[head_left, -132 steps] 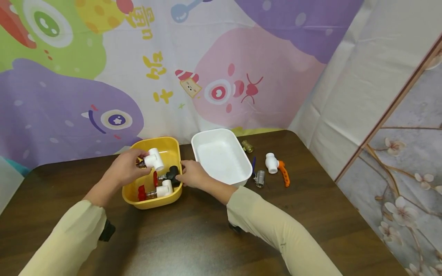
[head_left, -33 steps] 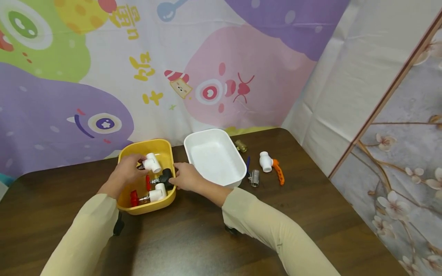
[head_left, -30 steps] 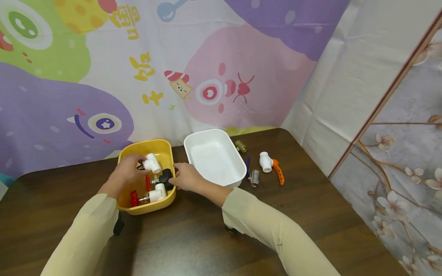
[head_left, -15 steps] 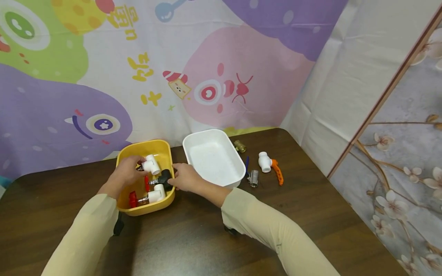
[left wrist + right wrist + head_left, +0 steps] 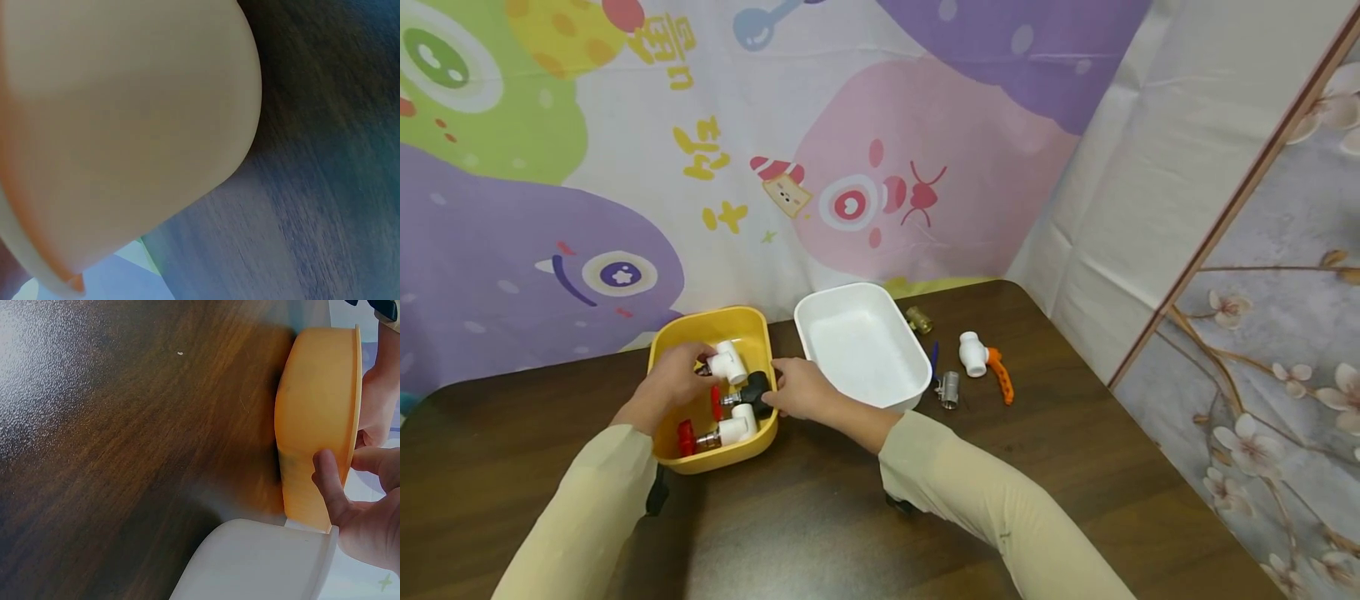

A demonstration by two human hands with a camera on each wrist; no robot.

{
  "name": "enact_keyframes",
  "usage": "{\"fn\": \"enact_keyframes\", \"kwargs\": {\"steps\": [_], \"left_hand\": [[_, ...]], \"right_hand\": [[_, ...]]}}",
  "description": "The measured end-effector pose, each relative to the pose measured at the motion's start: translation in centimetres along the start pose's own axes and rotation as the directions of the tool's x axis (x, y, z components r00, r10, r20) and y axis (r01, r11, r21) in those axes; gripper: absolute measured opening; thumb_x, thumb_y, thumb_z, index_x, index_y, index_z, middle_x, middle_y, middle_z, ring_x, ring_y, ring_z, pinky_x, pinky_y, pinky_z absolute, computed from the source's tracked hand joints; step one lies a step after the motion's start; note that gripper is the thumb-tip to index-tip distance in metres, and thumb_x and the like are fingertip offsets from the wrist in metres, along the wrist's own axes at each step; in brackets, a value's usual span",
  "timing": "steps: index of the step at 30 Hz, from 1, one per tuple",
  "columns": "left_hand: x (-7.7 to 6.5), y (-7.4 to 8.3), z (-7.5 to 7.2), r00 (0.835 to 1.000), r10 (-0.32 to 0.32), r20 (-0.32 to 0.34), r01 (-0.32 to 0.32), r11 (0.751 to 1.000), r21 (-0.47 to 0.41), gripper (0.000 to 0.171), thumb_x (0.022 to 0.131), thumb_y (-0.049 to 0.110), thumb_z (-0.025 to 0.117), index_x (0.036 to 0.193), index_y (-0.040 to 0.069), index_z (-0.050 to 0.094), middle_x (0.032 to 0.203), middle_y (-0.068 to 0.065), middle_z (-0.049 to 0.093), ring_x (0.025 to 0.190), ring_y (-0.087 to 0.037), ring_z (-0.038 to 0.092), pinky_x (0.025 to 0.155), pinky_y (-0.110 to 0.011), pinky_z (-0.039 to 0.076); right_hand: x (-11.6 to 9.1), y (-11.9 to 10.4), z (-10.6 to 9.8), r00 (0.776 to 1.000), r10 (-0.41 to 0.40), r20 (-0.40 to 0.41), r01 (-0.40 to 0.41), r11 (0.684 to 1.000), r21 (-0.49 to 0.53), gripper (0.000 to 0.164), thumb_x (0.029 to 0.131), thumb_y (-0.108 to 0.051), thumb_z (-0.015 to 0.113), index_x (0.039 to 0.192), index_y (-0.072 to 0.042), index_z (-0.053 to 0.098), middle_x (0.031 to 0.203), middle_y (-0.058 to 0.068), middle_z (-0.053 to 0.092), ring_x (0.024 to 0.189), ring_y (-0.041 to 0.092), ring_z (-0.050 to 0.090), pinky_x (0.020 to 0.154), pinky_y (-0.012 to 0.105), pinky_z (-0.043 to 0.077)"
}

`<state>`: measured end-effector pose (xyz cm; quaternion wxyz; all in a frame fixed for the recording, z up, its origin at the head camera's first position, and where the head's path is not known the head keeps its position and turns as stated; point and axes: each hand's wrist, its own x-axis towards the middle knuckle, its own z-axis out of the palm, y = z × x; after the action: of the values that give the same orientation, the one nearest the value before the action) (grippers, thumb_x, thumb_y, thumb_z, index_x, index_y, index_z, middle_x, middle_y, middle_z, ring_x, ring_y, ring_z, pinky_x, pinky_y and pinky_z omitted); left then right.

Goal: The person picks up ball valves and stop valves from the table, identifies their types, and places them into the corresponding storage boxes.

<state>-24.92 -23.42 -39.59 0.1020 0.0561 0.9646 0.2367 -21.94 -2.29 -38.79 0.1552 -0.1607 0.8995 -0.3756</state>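
In yellow tub (image 5: 709, 323), black valve (image 5: 756, 393), head-view only

A cartoon-print cloth (image 5: 752, 150) hangs behind a dark table (image 5: 820, 508).

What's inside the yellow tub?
A white valve and a black valve with red handles. The left hand holds another white valve in or above it; what's under that hand is hidden.
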Motion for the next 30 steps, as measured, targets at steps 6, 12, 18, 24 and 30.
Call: {"fn": "enact_keyframes", "kwargs": {"steps": [6, 12, 18, 24, 30], "left_hand": [[-0.06, 0.13, -0.08, 1.000, -0.011, 0.009, 0.011, 1.000, -0.001, 0.046, 0.086, 0.016, 0.066, 0.123, -0.007, 0.050, 0.120, -0.027, 0.052, 0.105, -0.039, 0.048, 0.101, -0.055, 0.039], [0.05, -0.07, 0.05, 1.000, 0.003, 0.005, -0.003, 1.000, 0.001, 0.045, 0.086, 0.015, 0.066, 0.123, -0.007, 0.051, 0.120, -0.027, 0.053, 0.105, -0.038, 0.048, 0.100, -0.054, 0.040], [0.13, -0.08, 0.09, 1.000, -0.010, 0.020, 0.010, 1.000, 0.003, 0.047, 0.086, 0.016, 0.066, 0.124, -0.007, 0.050, 0.120, -0.027, 0.052, 0.103, -0.038, 0.048, 0.100, -0.054, 0.041], [0.17, 0.02, 0.03, 1.000, -0.012, 0.028, 0.012, 1.000, 0.004, 0.047, 0.086, 0.016, 0.066, 0.124, -0.007, 0.050, 0.120, -0.027, 0.052, 0.102, -0.038, 0.048, 0.100, -0.054, 0.041], [0.35, 0.02, 0.15, 1.000, 0.000, 0.015, 0.000, 1.000, 0.018, 0.046, 0.087, 0.017, 0.065, 0.123, -0.007, 0.050, 0.119, -0.027, 0.052, 0.103, -0.039, 0.048, 0.101, -0.056, 0.038]], "right_hand": [[0.03, 0.05, 0.08, 1.000, 0.001, 0.002, -0.001, 1.000, 0.007, 0.060, 0.086, -0.015, 0.066, 0.139, -0.004, 0.042, 0.075, 0.003, 0.067, 0.056, 0.010, 0.061, 0.048, 0.018, 0.046], [0.10, 0.07, 0.06, 1.000, 0.016, 0.003, -0.016, 1.000, -0.005, 0.060, 0.087, -0.016, 0.066, 0.140, -0.005, 0.041, 0.075, 0.002, 0.067, 0.058, 0.011, 0.062, 0.049, 0.018, 0.046], [0.20, 0.17, 0.15, 1.000, 0.011, 0.002, -0.011, 1.000, -0.011, 0.059, 0.087, -0.016, 0.066, 0.140, -0.005, 0.042, 0.075, 0.001, 0.067, 0.056, 0.009, 0.060, 0.049, 0.018, 0.046], [0.23, 0.15, 0.21, 1.000, 0.022, 0.001, -0.022, 1.000, -0.020, 0.060, 0.086, -0.017, 0.066, 0.140, -0.006, 0.042, 0.071, 0.000, 0.065, 0.054, 0.009, 0.059, 0.048, 0.018, 0.045], [0.17, 0.08, 0.07, 1.000, 0.030, 0.005, -0.029, 0.999, -0.013, 0.059, 0.087, -0.017, 0.066, 0.140, -0.006, 0.042, 0.072, 0.000, 0.065, 0.055, 0.009, 0.059, 0.048, 0.018, 0.045]]}}
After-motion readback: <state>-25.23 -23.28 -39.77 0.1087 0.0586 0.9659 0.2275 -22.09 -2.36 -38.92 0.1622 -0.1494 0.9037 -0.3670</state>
